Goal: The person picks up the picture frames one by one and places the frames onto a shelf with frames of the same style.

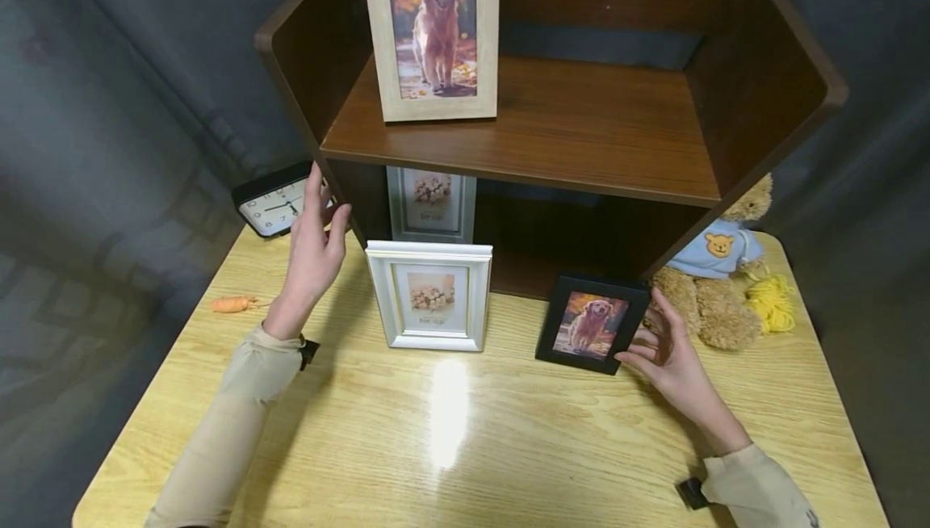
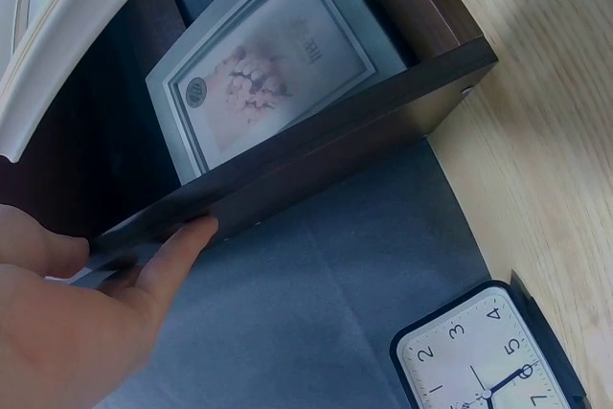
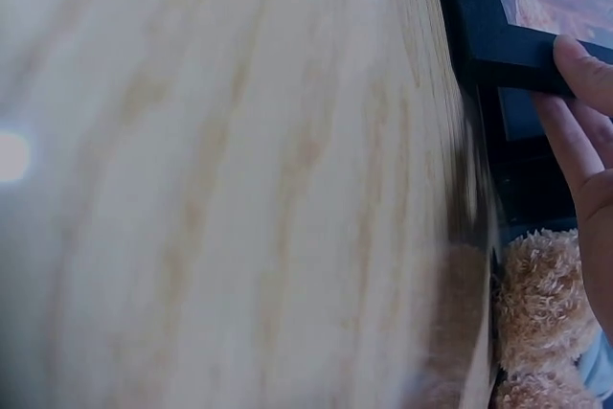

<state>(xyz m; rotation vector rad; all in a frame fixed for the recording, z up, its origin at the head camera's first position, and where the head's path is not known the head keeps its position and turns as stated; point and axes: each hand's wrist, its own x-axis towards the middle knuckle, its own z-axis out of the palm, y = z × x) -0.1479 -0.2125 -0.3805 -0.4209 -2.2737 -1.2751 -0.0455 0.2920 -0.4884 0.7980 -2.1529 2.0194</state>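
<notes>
My left hand is at the left side panel of a dark brown wooden shelf, its thumb and fingers on either side of the panel's front edge. With thumb and fingers my right hand pinches the right edge of a small black picture frame, which shows a dog and leans back by the shelf's lower right. In the right wrist view, the thumb lies over the front of the black frame, fingers behind. A white picture frame with a flower print stands before the shelf's lower left.
A cream frame with a dog picture stands on the upper shelf; a grey-green frame is in the lower compartment. Left of the shelf are a black clock and a toy carrot. At right sit a teddy bear and yellow yarn.
</notes>
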